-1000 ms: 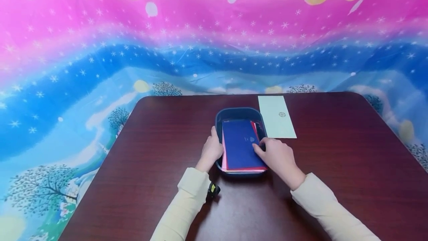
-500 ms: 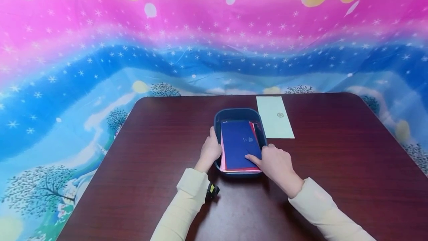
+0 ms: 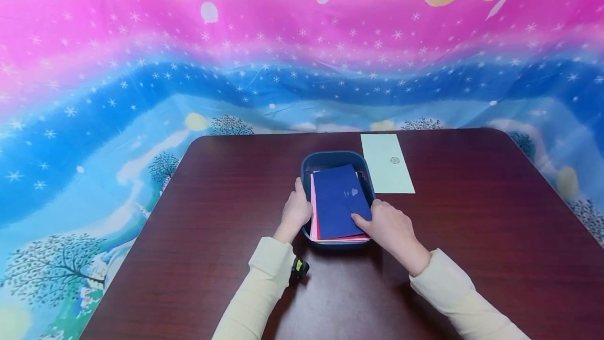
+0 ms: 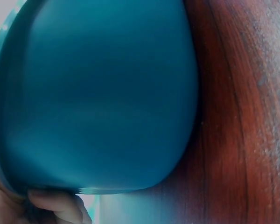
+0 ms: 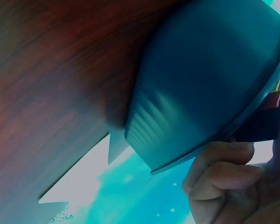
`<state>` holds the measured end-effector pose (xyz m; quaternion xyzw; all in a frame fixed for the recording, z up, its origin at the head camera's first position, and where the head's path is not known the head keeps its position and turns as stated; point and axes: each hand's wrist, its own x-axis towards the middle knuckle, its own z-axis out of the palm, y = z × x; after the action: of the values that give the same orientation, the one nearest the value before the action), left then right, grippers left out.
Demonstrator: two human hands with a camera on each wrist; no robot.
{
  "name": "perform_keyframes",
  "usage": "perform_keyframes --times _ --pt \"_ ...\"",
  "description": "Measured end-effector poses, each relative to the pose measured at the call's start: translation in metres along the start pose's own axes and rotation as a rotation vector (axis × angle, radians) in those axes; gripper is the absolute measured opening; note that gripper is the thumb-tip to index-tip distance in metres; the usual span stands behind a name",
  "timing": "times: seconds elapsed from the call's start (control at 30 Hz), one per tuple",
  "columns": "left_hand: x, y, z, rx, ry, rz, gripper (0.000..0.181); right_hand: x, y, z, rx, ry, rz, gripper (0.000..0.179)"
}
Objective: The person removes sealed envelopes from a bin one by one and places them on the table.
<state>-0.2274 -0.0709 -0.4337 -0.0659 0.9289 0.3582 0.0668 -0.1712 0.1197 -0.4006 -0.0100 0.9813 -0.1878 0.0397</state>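
In the dark blue bin, navy card: lying topmost, slightly askew, over a stack of pink and red cards.
Right hand: I am reading a closed pinch; the thumb is pressing the card's face, the other fingers are curling at its edge by the rim.
Left hand: gripping the bin's left wall, fingers bending at the rim.
Cards out, cards in: I am judging this an early stage; one pale green sheet is lying just beside the bin on the table, while the navy card is not yet clearing the rim and the stack is sitting inside.
Printing: the navy card is bearing a pale mark, the sheet a round emblem; neither is reading legibly, and no brand is showing.
Backdrop cloth: hanging behind the table.
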Motion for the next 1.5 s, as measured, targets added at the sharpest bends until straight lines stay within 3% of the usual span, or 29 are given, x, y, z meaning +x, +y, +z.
perform_keyframes --times 0.17,0.4,0.67,1.13,1.37,1.5 --pt "-0.001 0.000 0.000 0.015 0.004 0.003 0.067 0.001 0.002 0.000 0.087 -0.011 0.018 0.045" --pt "-0.001 0.000 -0.001 0.034 0.005 0.005 0.067 0.004 0.007 -0.007 0.363 0.004 0.023 0.029" --pt "0.002 -0.001 0.000 0.029 0.004 -0.006 0.067 0.008 0.018 -0.012 0.580 -0.041 -0.006 0.036" --pt "0.001 0.000 0.001 0.025 0.001 -0.019 0.068 0.013 0.047 -0.020 0.729 0.017 0.029 0.046" --pt "0.000 0.002 0.001 0.024 0.007 -0.018 0.070 0.023 0.073 -0.026 0.858 0.129 0.100 0.051" --pt "-0.001 0.002 0.001 0.015 0.008 -0.027 0.070 0.031 0.091 -0.032 0.888 0.153 0.135 0.056"
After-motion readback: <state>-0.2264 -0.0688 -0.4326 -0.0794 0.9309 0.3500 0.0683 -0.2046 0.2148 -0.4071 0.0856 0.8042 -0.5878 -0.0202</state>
